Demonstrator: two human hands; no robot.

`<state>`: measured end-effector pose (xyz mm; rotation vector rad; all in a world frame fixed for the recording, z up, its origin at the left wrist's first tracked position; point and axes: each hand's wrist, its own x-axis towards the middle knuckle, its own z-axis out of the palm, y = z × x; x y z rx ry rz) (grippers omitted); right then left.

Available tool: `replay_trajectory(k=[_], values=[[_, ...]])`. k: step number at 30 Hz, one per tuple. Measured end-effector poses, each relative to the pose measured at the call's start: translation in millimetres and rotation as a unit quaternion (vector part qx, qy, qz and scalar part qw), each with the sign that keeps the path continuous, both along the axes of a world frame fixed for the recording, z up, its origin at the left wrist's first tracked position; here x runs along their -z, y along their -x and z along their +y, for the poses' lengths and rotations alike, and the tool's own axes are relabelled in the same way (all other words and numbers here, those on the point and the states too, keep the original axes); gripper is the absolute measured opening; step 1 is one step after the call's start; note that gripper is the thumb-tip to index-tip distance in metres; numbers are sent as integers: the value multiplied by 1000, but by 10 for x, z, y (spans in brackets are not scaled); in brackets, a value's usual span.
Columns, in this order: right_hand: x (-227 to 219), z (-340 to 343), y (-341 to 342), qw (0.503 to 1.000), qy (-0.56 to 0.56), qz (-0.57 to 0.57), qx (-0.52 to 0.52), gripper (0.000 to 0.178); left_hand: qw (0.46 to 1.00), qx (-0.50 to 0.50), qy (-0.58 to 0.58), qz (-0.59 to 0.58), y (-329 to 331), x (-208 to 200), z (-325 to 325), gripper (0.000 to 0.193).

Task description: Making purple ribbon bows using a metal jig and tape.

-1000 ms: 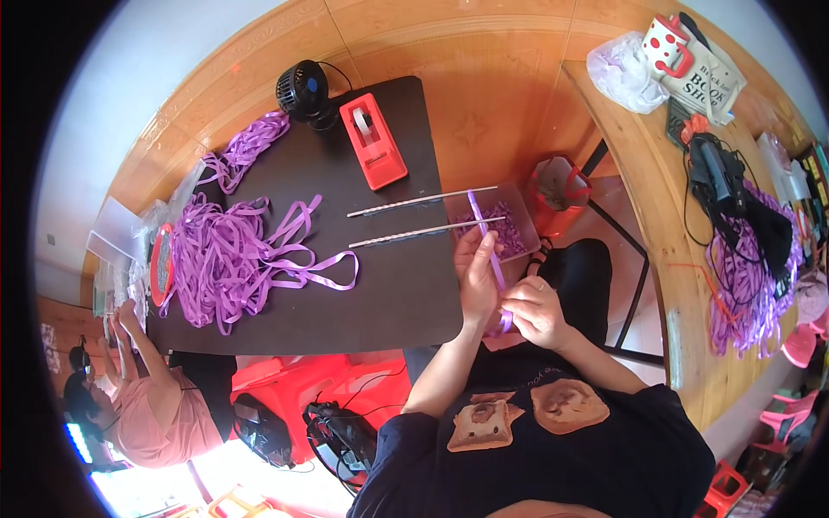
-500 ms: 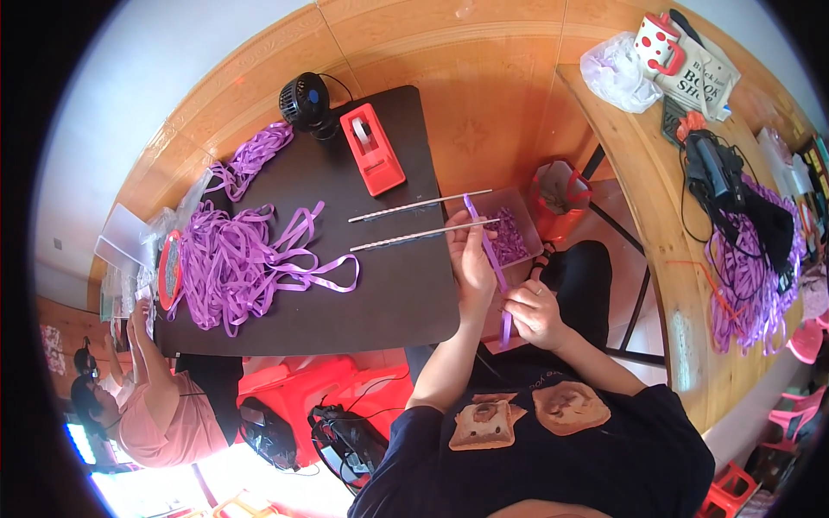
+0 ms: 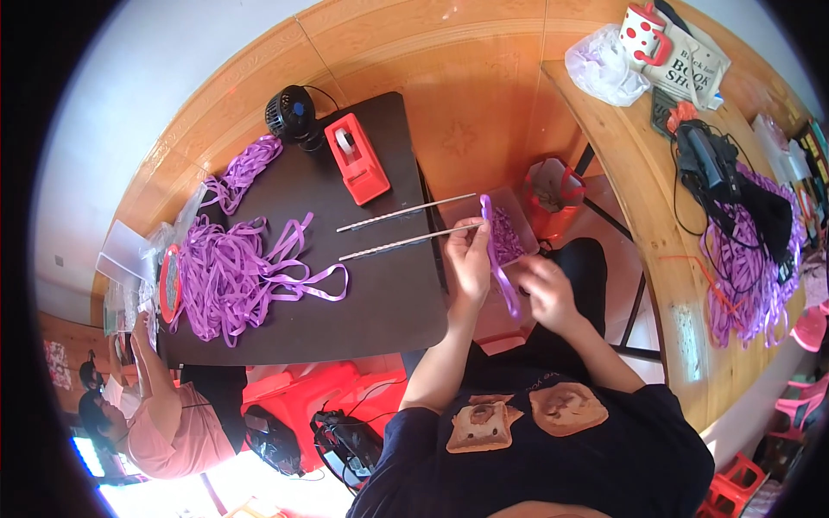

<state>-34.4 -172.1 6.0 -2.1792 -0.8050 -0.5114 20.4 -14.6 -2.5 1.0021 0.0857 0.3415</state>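
Observation:
Two thin twisted metal rods [image 3: 406, 213] jut past the right edge of the dark table. At their tips a strip of purple ribbon [image 3: 497, 268] hangs slantwise toward me. My left hand [image 3: 469, 263] is closed on the ribbon, thumb and fingers pinching it by the nearer rod's tip. Just to the right of the ribbon, apart from it, is my right hand [image 3: 548, 293]; its fingers are smeared by motion. Below the rod tips, a clear plastic box [image 3: 524, 214] holds many small purple pieces.
Tangled purple ribbon [image 3: 226, 276] covers the left of the dark table [image 3: 380, 302]. Behind it are a red tape dispenser [image 3: 357, 164] and a small black fan [image 3: 291, 112]. A red bin [image 3: 553, 198] stands beyond the box. Another person [image 3: 173, 423] sits at left; a wooden table [image 3: 639, 164] is at right.
My right hand has let go of the ribbon's lower part and moved a little right, away from it. My left hand stays at the rod tip. The whole view has shifted slightly.

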Motion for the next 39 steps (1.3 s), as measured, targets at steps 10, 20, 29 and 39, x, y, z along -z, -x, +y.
replay_trajectory(k=[10, 20, 29, 39], values=[[-624, -140, -483, 890, -228, 356, -173, 18, 963, 241, -104, 66, 519, -427, 36, 5], [-202, -15, -254, 809, -311, 488, -107, 21, 963, 131, -233, 36, 727, -241, -22, 12], [-273, 141, -152, 921, -214, 326, 8, 22, 888, -7, -455, -68, 796, -402, -72, 5], [-44, 151, -115, 910, -240, 337, 34, 30, 930, 56, -362, 2, 785, -267, -83, 10]])
